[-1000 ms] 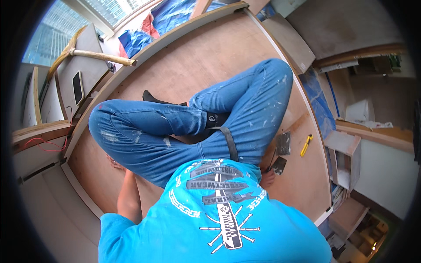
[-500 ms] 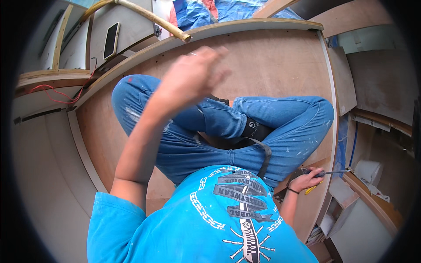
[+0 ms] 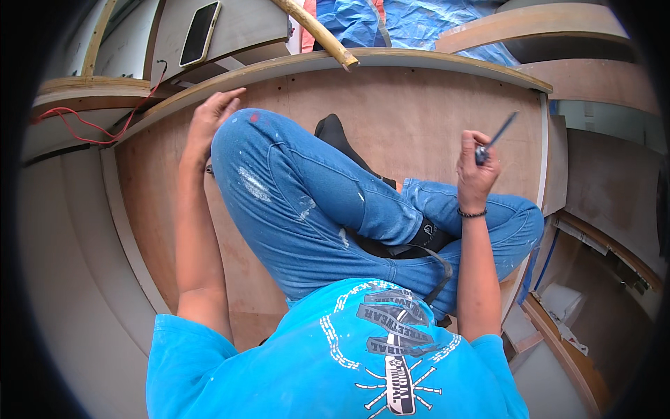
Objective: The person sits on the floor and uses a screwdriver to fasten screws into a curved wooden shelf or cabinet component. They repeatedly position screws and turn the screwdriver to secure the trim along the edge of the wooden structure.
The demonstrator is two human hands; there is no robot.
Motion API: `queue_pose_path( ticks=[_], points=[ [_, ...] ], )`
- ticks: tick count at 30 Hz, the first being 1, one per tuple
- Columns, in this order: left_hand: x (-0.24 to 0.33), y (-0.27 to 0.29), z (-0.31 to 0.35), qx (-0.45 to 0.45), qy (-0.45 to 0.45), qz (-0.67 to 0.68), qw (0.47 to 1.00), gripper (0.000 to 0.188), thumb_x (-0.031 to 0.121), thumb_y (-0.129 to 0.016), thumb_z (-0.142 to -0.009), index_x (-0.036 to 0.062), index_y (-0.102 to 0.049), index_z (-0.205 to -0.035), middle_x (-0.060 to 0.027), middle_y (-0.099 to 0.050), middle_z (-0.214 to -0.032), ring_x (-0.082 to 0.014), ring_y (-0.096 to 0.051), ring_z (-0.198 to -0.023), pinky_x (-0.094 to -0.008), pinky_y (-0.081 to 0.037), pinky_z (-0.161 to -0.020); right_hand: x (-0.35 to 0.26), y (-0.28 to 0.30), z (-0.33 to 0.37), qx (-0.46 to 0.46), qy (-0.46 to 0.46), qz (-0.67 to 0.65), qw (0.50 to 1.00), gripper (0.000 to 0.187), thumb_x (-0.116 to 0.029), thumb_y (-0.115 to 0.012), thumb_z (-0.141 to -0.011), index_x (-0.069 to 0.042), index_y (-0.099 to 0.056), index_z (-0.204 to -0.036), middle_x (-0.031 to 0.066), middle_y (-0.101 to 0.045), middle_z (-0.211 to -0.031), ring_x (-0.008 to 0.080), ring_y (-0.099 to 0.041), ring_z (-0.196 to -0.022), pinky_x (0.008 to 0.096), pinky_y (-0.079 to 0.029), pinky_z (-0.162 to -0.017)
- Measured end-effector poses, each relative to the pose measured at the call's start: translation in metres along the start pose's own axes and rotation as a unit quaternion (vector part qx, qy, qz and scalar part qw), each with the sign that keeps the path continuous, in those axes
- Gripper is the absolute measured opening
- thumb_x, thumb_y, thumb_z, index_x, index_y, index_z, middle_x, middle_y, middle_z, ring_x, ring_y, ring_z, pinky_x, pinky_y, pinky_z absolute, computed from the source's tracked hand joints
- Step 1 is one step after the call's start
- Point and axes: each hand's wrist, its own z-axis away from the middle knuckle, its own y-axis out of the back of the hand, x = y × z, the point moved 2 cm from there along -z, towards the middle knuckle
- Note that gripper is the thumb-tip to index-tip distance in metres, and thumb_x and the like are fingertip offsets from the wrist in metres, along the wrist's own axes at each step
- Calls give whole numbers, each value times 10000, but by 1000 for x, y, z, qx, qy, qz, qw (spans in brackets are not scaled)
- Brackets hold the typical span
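2 hands are well apart: the right hand wraps round the dark tool over the right leg, maybe so its thin end pokes out free; the left hand looks empty, fingers loose, by the left knee

Paint-flecked blue denim jeans, bare right hand gripping a dark thin-shafted tool near their right leg, bare left hand beside their left knee

There are two hands, one screwdriver, one phone, one round wooden stick
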Motion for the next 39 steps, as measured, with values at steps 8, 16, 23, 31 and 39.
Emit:
queue_pose_path(
  ticks=[8,16,23,31,39],
  points=[
    [-40,-108,-23,-59,-22,-361,930,640,573,-640,-940,340,-528,-1526,-141,-468,-1485,-365,-461,-1366,-599,-439,-1031,35,-53,-100,-198,162,456,852,468,-310,-711,-963,-256,-633,-1421,112,-653,-1158,312,-669,-1094,458,-572,-865],
    [-40,-97,-30,-87,-37,-376,922,616,540,-655,-945,338,-546,-1516,-187,-464,-1474,-397,-481,-1349,-600,-459,-1034,46,-71,-122,-243,158,541,790,453,-428,-643,-986,-246,-634,-1401,187,-599,-1217,399,-649,-1111,514,-572,-907],
    [-13,-64,-39,-100,-37,-175,979,382,280,-693,-997,146,-704,-1354,-172,-674,-1198,-339,-684,-1073,-403,-523,-990,58,-69,-123,-246,157,527,798,436,-425,-667,-974,-242,-648,-1369,197,-617,-1162,404,-668,-1060,520,-574,-879],
    [73,49,-58,20,43,-9,999,413,275,-600,-1094,59,-627,-1445,-66,-722,-1153,-105,-637,-1055,-267,-496,-953,66,-43,-127,-240,119,382,885,281,-333,-687,-967,-227,-726,-1224,158,-615,-1187,338,-665,-1120,502,-547,-931],
    [341,-202,-38,-137,-184,-88,969,425,265,-595,-1065,72,-600,-1444,-183,-663,-1285,-317,-660,-1192,-395,-506,-1019,36,133,-184,200,30,-111,973,293,-387,-674,-1037,-99,-671,-1093,9,-662,-867,46,-634,-659,204,-508,-496]
  ],
)
